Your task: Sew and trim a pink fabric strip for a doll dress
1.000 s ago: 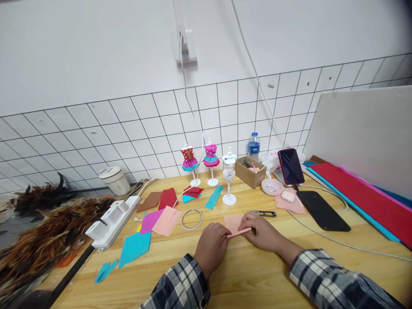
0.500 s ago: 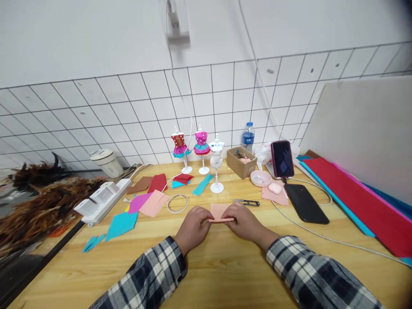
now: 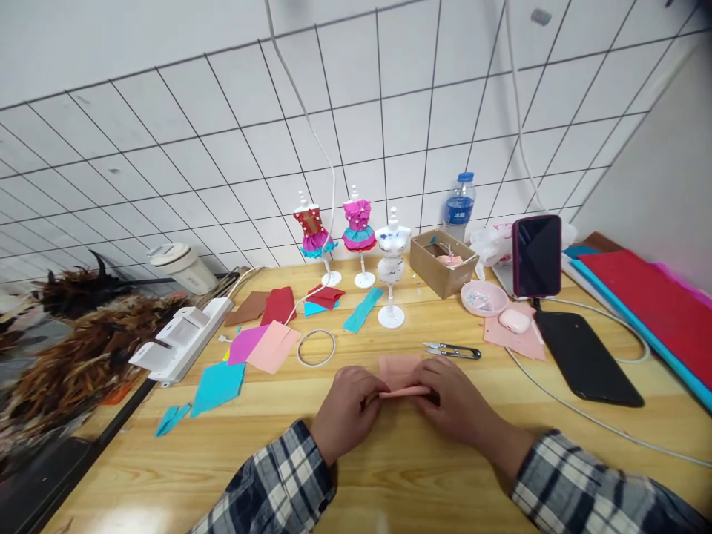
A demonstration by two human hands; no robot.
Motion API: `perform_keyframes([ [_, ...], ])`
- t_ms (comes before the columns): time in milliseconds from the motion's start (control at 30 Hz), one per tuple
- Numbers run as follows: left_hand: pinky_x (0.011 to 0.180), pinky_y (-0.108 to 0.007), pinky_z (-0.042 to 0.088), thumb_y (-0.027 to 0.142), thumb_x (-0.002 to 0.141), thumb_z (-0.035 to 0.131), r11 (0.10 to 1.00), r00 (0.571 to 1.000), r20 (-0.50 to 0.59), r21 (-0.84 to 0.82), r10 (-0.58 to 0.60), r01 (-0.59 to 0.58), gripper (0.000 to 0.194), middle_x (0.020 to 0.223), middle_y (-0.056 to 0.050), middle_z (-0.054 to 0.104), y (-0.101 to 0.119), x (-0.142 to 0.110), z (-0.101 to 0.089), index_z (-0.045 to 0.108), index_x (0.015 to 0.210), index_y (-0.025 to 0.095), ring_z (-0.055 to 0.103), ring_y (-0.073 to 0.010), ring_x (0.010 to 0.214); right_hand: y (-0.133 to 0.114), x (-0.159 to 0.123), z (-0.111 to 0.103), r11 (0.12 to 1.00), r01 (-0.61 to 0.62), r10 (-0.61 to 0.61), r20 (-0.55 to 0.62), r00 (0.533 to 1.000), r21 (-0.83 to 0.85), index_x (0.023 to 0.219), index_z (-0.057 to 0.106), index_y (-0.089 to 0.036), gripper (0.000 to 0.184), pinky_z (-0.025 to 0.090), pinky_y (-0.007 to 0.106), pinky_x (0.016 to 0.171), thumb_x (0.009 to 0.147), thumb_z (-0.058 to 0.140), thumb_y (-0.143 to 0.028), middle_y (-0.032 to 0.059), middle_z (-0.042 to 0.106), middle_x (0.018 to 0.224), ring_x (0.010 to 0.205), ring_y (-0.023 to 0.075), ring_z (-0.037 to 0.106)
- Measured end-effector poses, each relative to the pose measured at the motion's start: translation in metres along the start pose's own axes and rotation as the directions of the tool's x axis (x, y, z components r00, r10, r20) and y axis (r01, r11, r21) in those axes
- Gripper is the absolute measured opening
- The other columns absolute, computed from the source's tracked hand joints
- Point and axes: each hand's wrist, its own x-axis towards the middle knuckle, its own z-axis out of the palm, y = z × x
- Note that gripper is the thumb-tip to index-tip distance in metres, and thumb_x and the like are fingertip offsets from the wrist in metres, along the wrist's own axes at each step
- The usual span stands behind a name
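A small piece of peach crepe paper [image 3: 398, 368] lies in front of me with its near edge folded over into a narrow strip. My left hand [image 3: 351, 410] pinches the left end of that fold. At the other end, my right hand [image 3: 452, 395] grips it between thumb and fingers. Black-handled thread snips [image 3: 452, 350] rest just beyond my right hand. A roll of tape [image 3: 316, 348] lies flat to the upper left of the paper. Behind stands a bare white mini dress form [image 3: 391, 271] on a round base.
Two dressed mini forms [image 3: 314, 233] stand near the tiled wall. Cut paper pieces [image 3: 218, 387] and a power strip [image 3: 183, 343] lie left. Rightward are a cardboard box [image 3: 443, 271], a pink dish [image 3: 483, 300], a propped phone [image 3: 537, 256] and a black flat device [image 3: 589, 360] with cables.
The view has tipped downward and come closer to the table. Both hands still hold the peach paper by its folded edge, which now slants slightly, right end higher.
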Motion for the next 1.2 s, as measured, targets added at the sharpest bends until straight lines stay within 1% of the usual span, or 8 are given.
perform_keyframes([
  [167, 0.086, -0.037, 0.041, 0.012, 0.083, 0.057, 1.0, 1.0, -0.006, 0.027, -0.008, 0.009, 0.024, 0.092, -0.002, 0.07, -0.002, 0.001, 0.002, 0.066, 0.102, 0.023, 0.061, -0.0202, 0.09, 0.0, 0.004, 0.0, 1.0, 0.02, -0.02, 0.004, 1.0, 0.006, 0.104, 0.069, -0.023, 0.022, 0.04, 0.038, 0.087, 0.084, 0.063, -0.024, 0.0041, 0.071, 0.1, 0.095, 0.0223, 0.059],
  [333, 0.085, -0.036, 0.044, 0.018, 0.085, 0.058, 0.995, 0.994, -0.058, -0.002, -0.097, 0.097, 0.04, 0.094, -0.004, 0.068, -0.002, 0.004, 0.005, 0.055, 0.124, 0.021, 0.061, -0.0202, 0.089, 0.002, 0.009, 0.0, 0.994, -0.11, 0.11, 0.006, 0.994, -0.009, 0.096, 0.072, -0.024, 0.016, 0.043, 0.034, 0.075, 0.086, 0.06, -0.028, 0.0032, 0.074, 0.089, 0.082, 0.0218, 0.062],
  [533, 0.087, -0.04, 0.046, 0.023, 0.088, 0.056, 0.991, 0.992, -0.033, 0.041, -0.123, 0.124, 0.053, 0.092, -0.003, 0.065, 0.001, 0.013, 0.012, 0.041, 0.139, 0.02, 0.06, -0.0206, 0.088, 0.004, 0.01, 0.002, 0.983, -0.182, 0.182, -0.046, 0.982, 0.017, 0.105, 0.07, -0.022, 0.023, 0.046, 0.035, 0.083, 0.088, 0.056, -0.029, 0.0044, 0.074, 0.103, 0.096, 0.0222, 0.065],
  [633, 0.09, -0.041, 0.046, 0.024, 0.089, 0.056, 0.994, 0.992, -0.11, 0.091, -0.054, 0.064, 0.05, 0.102, -0.008, 0.064, 0.007, 0.011, 0.01, 0.042, 0.137, 0.015, 0.059, -0.0217, 0.097, 0.007, 0.01, 0.004, 0.979, -0.205, 0.206, -0.076, 0.976, 0.013, 0.106, 0.069, -0.022, 0.024, 0.047, 0.034, 0.085, 0.086, 0.057, -0.025, 0.0039, 0.074, 0.105, 0.098, 0.0215, 0.066],
  [700, 0.092, -0.04, 0.046, 0.024, 0.091, 0.054, 0.98, 0.982, -0.17, 0.192, 0.077, -0.043, 0.035, 0.109, -0.011, 0.062, 0.011, 0.006, 0.006, 0.053, 0.124, 0.015, 0.056, -0.0232, 0.104, 0.008, 0.01, 0.005, 0.978, -0.21, 0.21, -0.087, 0.974, 0.008, 0.104, 0.069, -0.023, 0.024, 0.048, 0.034, 0.084, 0.084, 0.058, -0.024, 0.003, 0.075, 0.103, 0.096, 0.0213, 0.066],
  [833, 0.088, -0.04, 0.046, 0.022, 0.094, 0.049, 0.869, 0.951, 0.01, 0.405, 0.308, -0.286, 0.021, 0.103, -0.009, 0.067, 0.014, 0.002, 0.002, 0.064, 0.11, 0.019, 0.058, -0.0219, 0.096, 0.01, 0.01, 0.007, 0.98, -0.198, 0.196, -0.095, 0.976, -0.009, 0.103, 0.07, -0.025, 0.024, 0.048, 0.033, 0.084, 0.083, 0.056, -0.021, 0.0008, 0.075, 0.102, 0.095, 0.0202, 0.066],
  [1000, 0.097, -0.042, 0.042, 0.021, 0.096, 0.048, 0.857, 0.954, 0.152, 0.421, 0.258, -0.299, 0.023, 0.104, -0.006, 0.07, 0.013, 0.008, 0.004, 0.065, 0.111, 0.019, 0.062, -0.0197, 0.096, 0.005, 0.01, 0.007, 0.982, -0.176, 0.168, -0.104, 0.98, -0.072, 0.103, 0.068, -0.023, 0.025, 0.047, 0.034, 0.084, 0.081, 0.056, -0.019, 0.0028, 0.073, 0.099, 0.093, 0.0212, 0.064],
  [1200, 0.097, -0.041, 0.041, 0.024, 0.096, 0.046, 0.863, 0.961, 0.156, 0.423, 0.23, -0.276, 0.025, 0.097, -0.005, 0.071, 0.016, 0.013, 0.003, 0.068, 0.107, 0.02, 0.062, -0.0199, 0.095, 0.004, 0.001, -0.013, 0.949, -0.195, 0.136, -0.237, 0.962, -0.246, 0.113, 0.062, -0.017, 0.04, 0.041, 0.041, 0.093, 0.075, 0.055, -0.007, 0.0112, 0.063, 0.108, 0.104, 0.0272, 0.052],
])
